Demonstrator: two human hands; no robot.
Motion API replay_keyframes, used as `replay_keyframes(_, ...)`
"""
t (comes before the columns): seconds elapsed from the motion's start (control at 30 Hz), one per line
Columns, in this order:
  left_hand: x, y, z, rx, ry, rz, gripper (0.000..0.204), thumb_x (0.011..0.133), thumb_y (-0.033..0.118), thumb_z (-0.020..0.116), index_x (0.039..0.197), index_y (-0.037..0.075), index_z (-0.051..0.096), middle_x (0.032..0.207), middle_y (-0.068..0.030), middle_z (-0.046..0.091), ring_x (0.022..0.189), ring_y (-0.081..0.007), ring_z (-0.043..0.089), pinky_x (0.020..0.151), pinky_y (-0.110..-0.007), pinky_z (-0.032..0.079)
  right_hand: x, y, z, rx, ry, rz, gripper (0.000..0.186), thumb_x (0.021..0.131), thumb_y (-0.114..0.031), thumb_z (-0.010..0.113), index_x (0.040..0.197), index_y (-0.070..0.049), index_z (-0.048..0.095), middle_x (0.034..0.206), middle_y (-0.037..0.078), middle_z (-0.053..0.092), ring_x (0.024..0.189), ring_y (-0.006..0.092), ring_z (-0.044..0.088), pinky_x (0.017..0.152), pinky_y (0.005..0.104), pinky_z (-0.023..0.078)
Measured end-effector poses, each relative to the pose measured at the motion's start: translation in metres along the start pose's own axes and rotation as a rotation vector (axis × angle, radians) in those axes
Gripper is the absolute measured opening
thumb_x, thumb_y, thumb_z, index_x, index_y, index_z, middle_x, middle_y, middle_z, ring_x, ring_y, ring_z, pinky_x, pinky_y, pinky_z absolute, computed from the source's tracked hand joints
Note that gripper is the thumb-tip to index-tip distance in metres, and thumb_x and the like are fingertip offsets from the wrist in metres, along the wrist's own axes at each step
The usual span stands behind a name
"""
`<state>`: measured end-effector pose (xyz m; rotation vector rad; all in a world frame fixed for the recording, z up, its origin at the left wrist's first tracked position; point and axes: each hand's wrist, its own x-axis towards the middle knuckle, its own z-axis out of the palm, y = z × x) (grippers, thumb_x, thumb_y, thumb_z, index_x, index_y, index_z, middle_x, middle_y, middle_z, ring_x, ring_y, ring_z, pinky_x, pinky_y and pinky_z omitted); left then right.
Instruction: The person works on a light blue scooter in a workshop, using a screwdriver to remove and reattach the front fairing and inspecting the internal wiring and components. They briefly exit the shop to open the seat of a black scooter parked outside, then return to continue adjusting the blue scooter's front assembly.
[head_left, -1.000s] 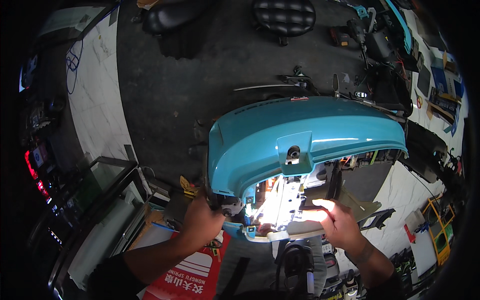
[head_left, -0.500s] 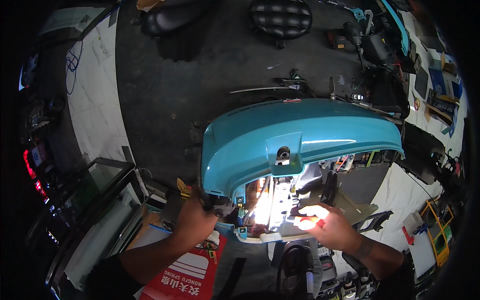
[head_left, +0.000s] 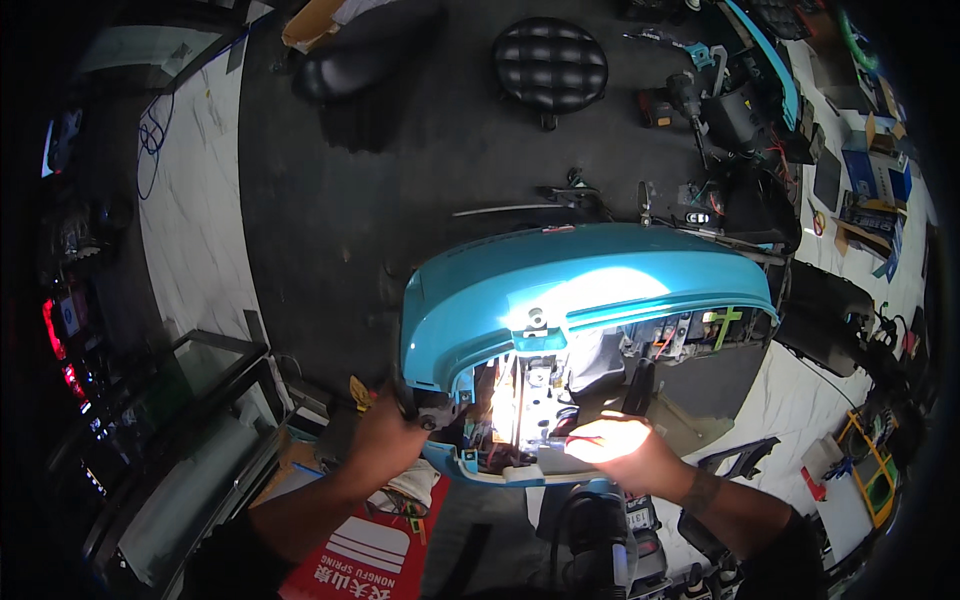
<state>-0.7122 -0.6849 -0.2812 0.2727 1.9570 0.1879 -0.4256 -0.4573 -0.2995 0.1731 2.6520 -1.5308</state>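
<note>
A glossy teal scooter body shell [head_left: 470, 290] curves across the middle, its inside facing me. My left hand [head_left: 385, 440] is closed at the shell's left end, around a dark grey bracket [head_left: 437, 412]; its fingertips are partly hidden. Over the opening, my right hand [head_left: 630, 455] pinches a slim tool [head_left: 557, 443], its tip pointing left into the shell. Glare washes out the fingers and most of the tool, so its kind is unclear. A bright metal frame plate [head_left: 538, 400] and wiring lie inside, left of the tool. A strong light patch falls on the shell and this plate.
A round black stool [head_left: 550, 65] and a long black seat [head_left: 370, 55] stand beyond on the dark floor. A cordless drill [head_left: 685, 95] lies far right. Glass-sided cases [head_left: 200, 440] are at left, a red bag [head_left: 370, 545] below my left arm, a yellow rack [head_left: 865, 460] at right.
The view has shifted slightly. The light patch has spread up onto the teal shell. My right hand has moved a little left with the tool; my left hand keeps its hold.
</note>
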Motion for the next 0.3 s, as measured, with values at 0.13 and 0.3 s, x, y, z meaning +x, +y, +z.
replay_keyframes(0.13, -0.002, -0.01, 0.014, -0.315, -0.033, -0.027, 0.045, 0.102, 0.014, 0.069, 0.144, 0.004, 0.057, 0.131, -0.0157, 0.07, 0.125, -0.0285, 0.067, 0.093, -0.042, 0.055, -0.01, -0.015, -0.039, 0.181, -0.144, 0.392, 0.016, 0.097, -0.015, 0.069, 0.105, -0.007, 0.08, 0.108, 0.006, 0.078, 0.102, 0.0248, 0.071, 0.09, 0.0396, 0.058)
replay_keyframes(0.3, -0.014, -0.019, 0.024, -0.966, -0.188, -0.147, 0.089, 0.099, 0.011, 0.072, 0.171, 0.013, 0.02, 0.161, -0.0165, 0.046, 0.149, -0.0283, 0.047, 0.122, -0.046, 0.039, -0.033, -0.029, -0.079, 0.453, -0.15, 0.913, 0.028, 0.095, -0.03, 0.081, 0.113, -0.009, 0.082, 0.115, 0.015, 0.077, 0.103, 0.0235, 0.074, 0.092, 0.042, 0.059)
